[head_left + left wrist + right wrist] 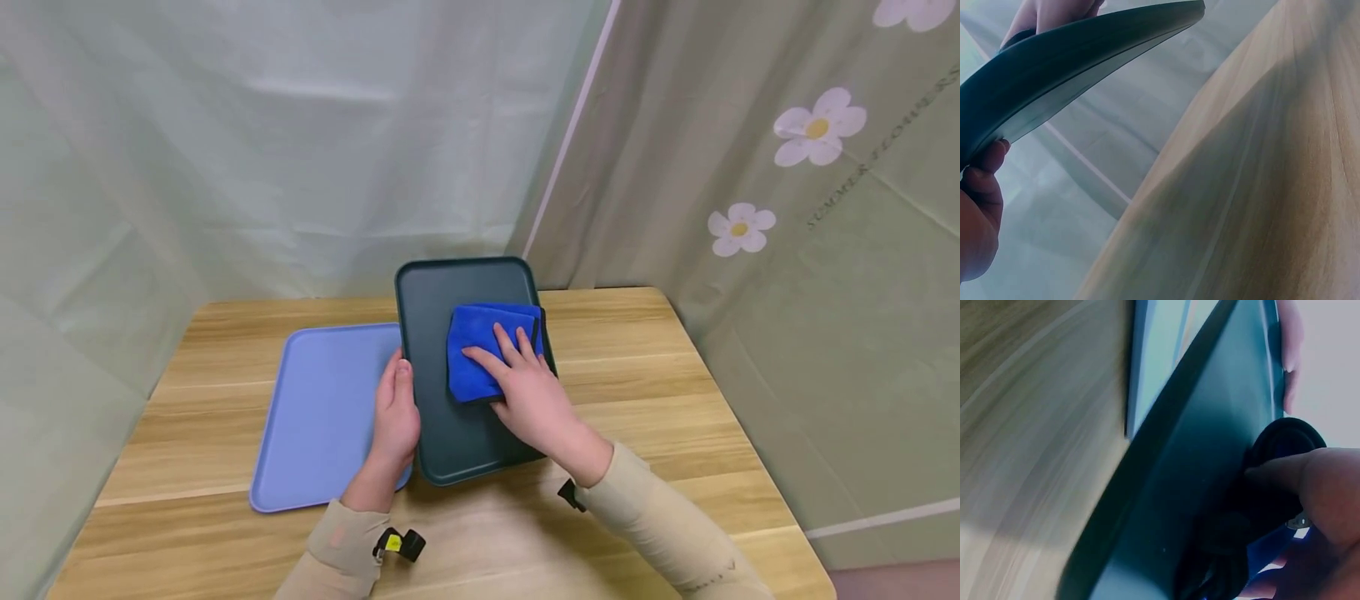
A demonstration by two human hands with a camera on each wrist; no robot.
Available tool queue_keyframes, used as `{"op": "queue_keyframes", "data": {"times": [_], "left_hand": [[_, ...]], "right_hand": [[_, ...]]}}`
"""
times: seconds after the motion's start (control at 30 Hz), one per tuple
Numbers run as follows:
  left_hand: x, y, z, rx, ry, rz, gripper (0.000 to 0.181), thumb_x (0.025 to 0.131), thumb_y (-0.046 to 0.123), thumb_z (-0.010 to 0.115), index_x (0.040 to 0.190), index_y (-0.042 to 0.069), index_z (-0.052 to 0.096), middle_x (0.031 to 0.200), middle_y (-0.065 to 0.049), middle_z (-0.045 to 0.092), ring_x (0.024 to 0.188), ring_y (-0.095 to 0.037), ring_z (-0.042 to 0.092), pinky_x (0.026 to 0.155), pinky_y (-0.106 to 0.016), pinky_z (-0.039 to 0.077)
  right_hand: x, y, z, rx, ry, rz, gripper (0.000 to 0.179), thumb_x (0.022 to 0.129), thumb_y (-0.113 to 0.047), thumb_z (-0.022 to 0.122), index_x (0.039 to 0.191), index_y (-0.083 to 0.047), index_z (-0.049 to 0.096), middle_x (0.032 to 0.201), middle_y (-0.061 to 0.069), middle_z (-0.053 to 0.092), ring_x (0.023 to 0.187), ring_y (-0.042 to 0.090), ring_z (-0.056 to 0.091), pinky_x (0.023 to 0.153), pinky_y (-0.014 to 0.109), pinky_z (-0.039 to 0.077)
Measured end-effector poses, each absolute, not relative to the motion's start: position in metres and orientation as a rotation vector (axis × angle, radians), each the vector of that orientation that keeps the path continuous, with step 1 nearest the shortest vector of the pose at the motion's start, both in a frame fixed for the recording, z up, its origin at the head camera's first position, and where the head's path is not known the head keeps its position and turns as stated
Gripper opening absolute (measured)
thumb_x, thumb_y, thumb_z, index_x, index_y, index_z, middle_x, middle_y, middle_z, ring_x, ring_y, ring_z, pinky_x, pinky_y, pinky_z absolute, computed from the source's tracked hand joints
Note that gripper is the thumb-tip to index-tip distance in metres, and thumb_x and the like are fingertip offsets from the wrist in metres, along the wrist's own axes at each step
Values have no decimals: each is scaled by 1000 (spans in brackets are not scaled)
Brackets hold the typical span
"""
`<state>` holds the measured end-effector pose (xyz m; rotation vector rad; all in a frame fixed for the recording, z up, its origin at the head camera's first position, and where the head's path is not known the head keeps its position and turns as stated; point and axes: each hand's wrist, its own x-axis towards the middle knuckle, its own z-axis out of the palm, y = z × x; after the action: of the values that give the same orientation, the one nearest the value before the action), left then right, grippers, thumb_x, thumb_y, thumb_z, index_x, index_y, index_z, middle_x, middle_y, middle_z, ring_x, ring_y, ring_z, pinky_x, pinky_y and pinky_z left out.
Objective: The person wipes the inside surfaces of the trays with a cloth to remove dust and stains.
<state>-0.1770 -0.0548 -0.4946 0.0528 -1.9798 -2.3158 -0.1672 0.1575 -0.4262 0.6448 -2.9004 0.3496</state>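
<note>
My left hand (396, 421) grips the left long edge of a dark green rectangular tray (424, 333), thumb over the rim. In the left wrist view the tray (1079, 59) is held tilted above the tabletop. A folded blue cloth (468, 375) with black edging lies against the tray's inner face. My right hand (536, 404) presses on the cloth with spread, fairly straight fingers, its thumb near the cloth's lower edge. The right wrist view shows that thumb (1329, 487) by the dark edging; the other fingers are mostly hidden there.
A light blue tray (322, 408) lies flat on the wooden table (630, 358) at the left, its right side partly covered by the dark tray and left hand. Pale curtains (337, 150) hang behind the table, flowered ones at the right. Black straps are at both wrists.
</note>
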Motion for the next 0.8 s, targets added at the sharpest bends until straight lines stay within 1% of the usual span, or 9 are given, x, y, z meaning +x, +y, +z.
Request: {"op": "queue_keyframes", "data": {"times": [0.2,0.33,0.5,0.6,0.8], "left_hand": [[-177,-55,-495,46,-1951,-2330,63,118,32,38,167,-4,23,173,-22,24,160,-35,19,130,-54,15],[-177,-56,-495,57,-1959,-2327,63,118,32,39,168,-3,23,174,-21,23,160,-35,20,130,-54,15],[-177,-57,-496,71,-1963,-2325,64,118,33,39,168,-3,23,175,-21,21,160,-36,21,131,-54,12],[-178,-57,-496,69,-1957,-2337,65,118,36,40,168,-2,22,175,-20,20,161,-35,18,131,-54,12],[-179,-58,-497,58,-1931,-2370,68,117,40,40,169,-1,22,176,-17,19,162,-31,13,131,-53,11]], "right_hand": [[-164,155,-427,677,-2875,338,79,93,-16,85,160,-35,49,172,19,32,152,55,31,105,73,46],[-162,152,-428,717,-2863,327,79,91,-16,86,160,-34,50,171,20,34,151,56,32,105,73,46],[-159,148,-428,751,-2847,292,80,91,-17,86,160,-33,50,170,21,35,150,56,35,109,68,46],[-157,146,-428,760,-2855,286,81,91,-15,85,161,-33,49,170,20,34,150,56,34,109,68,46],[-154,140,-427,791,-2889,302,81,91,-11,83,161,-35,49,172,19,31,153,55,30,107,73,45]]}}
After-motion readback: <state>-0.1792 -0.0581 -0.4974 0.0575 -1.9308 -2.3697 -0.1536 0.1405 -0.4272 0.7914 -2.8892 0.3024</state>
